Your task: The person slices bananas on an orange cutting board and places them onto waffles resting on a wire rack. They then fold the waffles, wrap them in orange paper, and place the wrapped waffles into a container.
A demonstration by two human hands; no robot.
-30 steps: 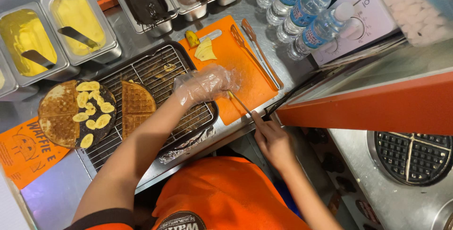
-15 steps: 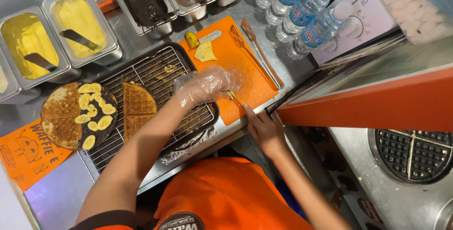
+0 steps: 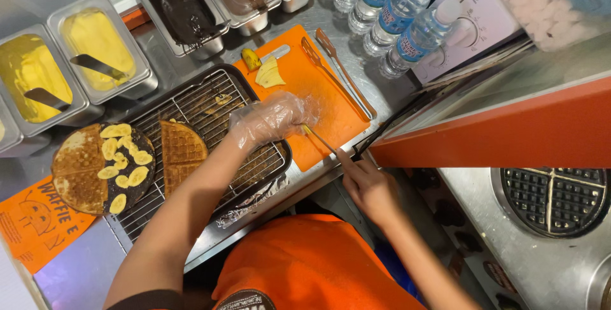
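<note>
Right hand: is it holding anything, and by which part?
The right hand grips a thin knife-like tool by its near end; the tip lies on the orange cutting board beside the gloved left hand, which looks empty.

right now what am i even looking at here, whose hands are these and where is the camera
The camera sits on a person's head and looks down at their own two hands over a metal food counter. The left hand, in a clear plastic glove, rests on the orange cutting board. The bare right hand holds a thin knife. A wire rack carries a waffle piece; beside it lies a round waffle with banana slices. Tongs, sauce tubs and water bottles stand behind.
</note>
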